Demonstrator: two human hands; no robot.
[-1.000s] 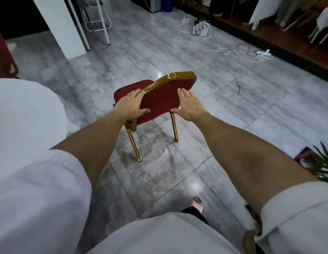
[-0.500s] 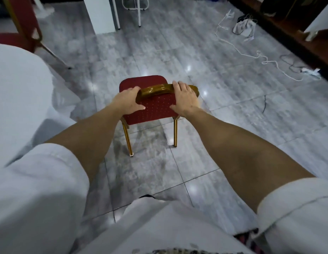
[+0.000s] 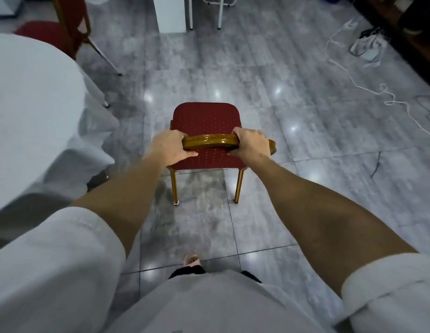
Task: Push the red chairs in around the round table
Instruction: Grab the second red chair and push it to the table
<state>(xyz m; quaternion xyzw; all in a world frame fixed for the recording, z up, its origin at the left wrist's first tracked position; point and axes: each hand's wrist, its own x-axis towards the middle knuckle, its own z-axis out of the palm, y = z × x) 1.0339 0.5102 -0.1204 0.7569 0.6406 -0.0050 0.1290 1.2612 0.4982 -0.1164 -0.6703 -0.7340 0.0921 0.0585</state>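
A: Red upholstery with a gold dot pattern covers the red chair [image 3: 205,116], which stands upright on the grey tiled floor [image 3: 305,131], seen from behind and above. Its gold top rail [image 3: 210,141] runs across the middle of the view.

B: How do the hands meet it?

A: The left hand [image 3: 169,147] is clenched around the left end of the rail, thumb on the back cushion below. The right hand [image 3: 252,146] is wrapped around the right end in the same way, and the rail's tip shows just past its knuckles. Both forearms reach forward out of rolled white sleeves [image 3: 53,265].

B: And where is the chair relative to the table?

A: The round table [image 3: 29,92], draped in a white cloth that hangs to the floor, lies to the left. The chair is apart from it, with bare tile between seat and cloth, and its seat faces away from the person rather than toward the table.

B: Other chairs?

A: A second red chair [image 3: 65,27] stands at the table's far edge, upper left, touching or just beside the cloth. White cables [image 3: 367,90] trail over the floor at upper right.
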